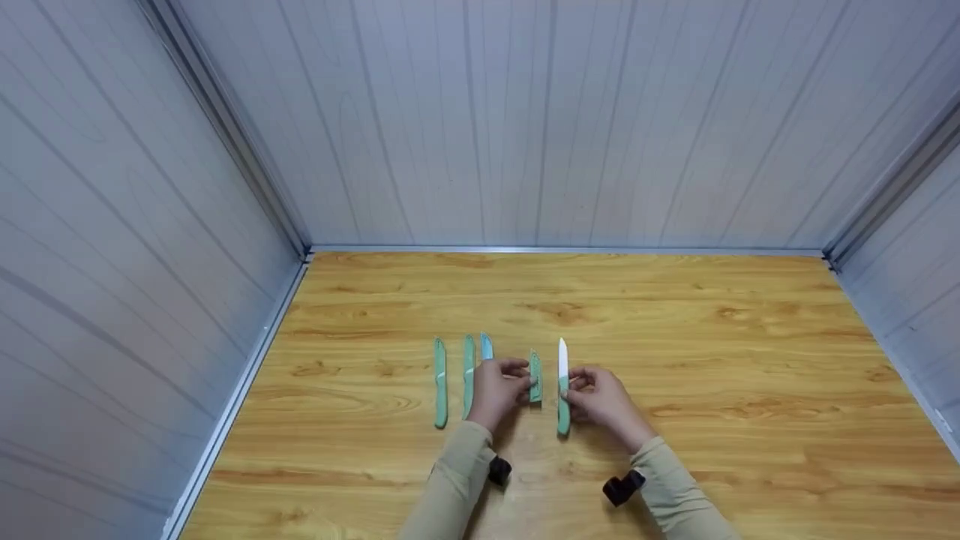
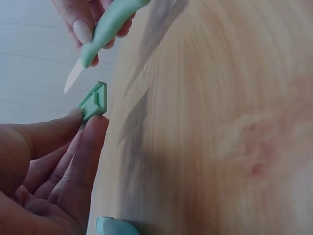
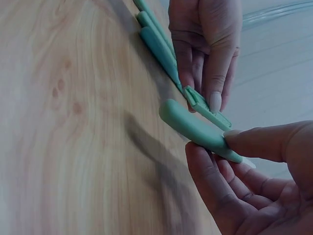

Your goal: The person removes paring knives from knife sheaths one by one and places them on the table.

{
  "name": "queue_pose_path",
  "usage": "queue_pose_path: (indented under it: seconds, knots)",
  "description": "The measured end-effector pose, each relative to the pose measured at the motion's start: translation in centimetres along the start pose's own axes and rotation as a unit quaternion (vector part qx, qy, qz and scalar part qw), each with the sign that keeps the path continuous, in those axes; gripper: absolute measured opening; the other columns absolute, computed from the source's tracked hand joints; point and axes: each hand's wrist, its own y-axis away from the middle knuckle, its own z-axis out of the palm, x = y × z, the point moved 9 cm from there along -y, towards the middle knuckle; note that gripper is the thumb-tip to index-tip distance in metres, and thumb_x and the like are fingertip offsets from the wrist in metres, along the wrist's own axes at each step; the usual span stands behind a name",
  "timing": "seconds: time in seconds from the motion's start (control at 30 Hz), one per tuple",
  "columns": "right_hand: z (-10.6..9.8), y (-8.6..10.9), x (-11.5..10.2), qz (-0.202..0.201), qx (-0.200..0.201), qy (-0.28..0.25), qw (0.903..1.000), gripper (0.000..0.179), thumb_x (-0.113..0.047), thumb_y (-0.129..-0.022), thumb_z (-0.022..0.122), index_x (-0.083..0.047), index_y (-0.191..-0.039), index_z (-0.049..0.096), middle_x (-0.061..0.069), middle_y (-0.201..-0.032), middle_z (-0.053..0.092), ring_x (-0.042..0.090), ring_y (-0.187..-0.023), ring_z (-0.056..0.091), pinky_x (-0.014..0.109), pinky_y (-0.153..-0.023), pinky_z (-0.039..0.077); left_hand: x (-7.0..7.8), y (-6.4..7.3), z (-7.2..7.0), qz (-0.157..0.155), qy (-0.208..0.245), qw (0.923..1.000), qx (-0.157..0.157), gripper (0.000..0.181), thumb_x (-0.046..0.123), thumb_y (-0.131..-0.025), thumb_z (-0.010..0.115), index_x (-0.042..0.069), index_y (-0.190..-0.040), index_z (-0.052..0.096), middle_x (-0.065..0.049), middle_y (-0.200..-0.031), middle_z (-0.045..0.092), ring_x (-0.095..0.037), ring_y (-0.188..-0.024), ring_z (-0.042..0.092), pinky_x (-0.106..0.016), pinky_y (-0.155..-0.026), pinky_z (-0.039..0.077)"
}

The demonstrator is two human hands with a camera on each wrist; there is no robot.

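My right hand (image 1: 604, 401) pinches the green handle of a knife (image 1: 563, 405) between thumb and fingers. Its white blade is bare and points away from me. To its left, my left hand (image 1: 501, 390) pinches a green blade sheath (image 1: 535, 379) by the thumb and fingertips. In the left wrist view the open end of the sheath (image 2: 95, 100) shows, apart from the knife (image 2: 110, 29). The right wrist view has the sheath (image 3: 208, 110) beside the knife handle (image 3: 193, 127). Both are held above the table, with shadows beneath.
Left of my left hand lie two green sheathed knives (image 1: 440, 386) (image 1: 469, 367) and a blue one (image 1: 487, 346), partly hidden by that hand. They rest side by side on the wood-grain table (image 1: 360, 465). Pale panel walls (image 1: 510, 127) stand behind and at both sides.
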Motion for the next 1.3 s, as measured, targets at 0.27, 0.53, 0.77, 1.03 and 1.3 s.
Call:
queue_pose_path:
  seconds: [0.27, 0.53, 0.77, 1.03, 1.3]
  knots:
    - [0.4, -1.4, 0.6, 0.02, 0.007, -0.023, 0.9995, 0.027, 0.005, -0.086, 0.065, 0.008, -0.112, 0.058, 0.013, -0.089, 0.059, 0.019, -0.074, 0.06, 0.037, -0.063, 0.057, -0.6, -0.8, -0.1, -0.027, -0.008, 0.9996, 0.01, 0.02, 0.0, -0.084, 0.071, 0.001, -0.104, 0.07, -0.005, -0.085, 0.067, -0.014, -0.069, 0.065, -0.027, -0.058, 0.056]
    - [0.7, -2.2, 1.1, 0.037, 0.008, -0.028, 0.9989, 0.027, 0.005, -0.086, 0.064, 0.01, -0.112, 0.057, 0.014, -0.09, 0.06, 0.021, -0.075, 0.062, 0.036, -0.062, 0.057, -0.4, -0.9, -0.2, -0.019, -0.032, 0.9991, 0.019, 0.019, -0.002, -0.083, 0.071, -0.001, -0.103, 0.07, -0.007, -0.085, 0.068, -0.013, -0.07, 0.065, -0.026, -0.058, 0.055]
    - [1.1, -3.0, 0.9, 0.027, 0.002, -0.01, 0.9996, 0.028, 0.004, -0.085, 0.065, 0.01, -0.112, 0.058, 0.014, -0.089, 0.061, 0.02, -0.071, 0.062, 0.034, -0.06, 0.057, -0.3, -1.0, -0.4, -0.016, -0.076, 0.9964, 0.035, 0.017, 0.0, -0.081, 0.074, 0.001, -0.098, 0.073, -0.001, -0.079, 0.068, -0.011, -0.067, 0.064, -0.025, -0.056, 0.054]
    - [1.6, -3.3, 0.6, 0.036, -0.017, -0.007, 0.9992, 0.026, 0.004, -0.086, 0.064, 0.011, -0.109, 0.058, 0.014, -0.086, 0.063, 0.019, -0.066, 0.064, 0.035, -0.059, 0.057, -0.2, -1.3, 0.0, -0.017, -0.08, 0.9964, 0.025, 0.014, -0.003, -0.08, 0.073, 0.0, -0.093, 0.073, -0.001, -0.075, 0.067, -0.012, -0.065, 0.064, -0.025, -0.053, 0.054]
    - [1.7, -3.4, 0.3, 0.051, -0.015, 0.001, 0.9986, 0.025, 0.005, -0.084, 0.064, 0.01, -0.107, 0.059, 0.015, -0.086, 0.063, 0.022, -0.062, 0.065, 0.037, -0.057, 0.057, -0.3, -1.6, 0.1, -0.018, -0.085, 0.996, 0.021, 0.013, -0.006, -0.08, 0.071, 0.0, -0.091, 0.073, -0.005, -0.075, 0.067, -0.013, -0.064, 0.064, -0.026, -0.055, 0.054]
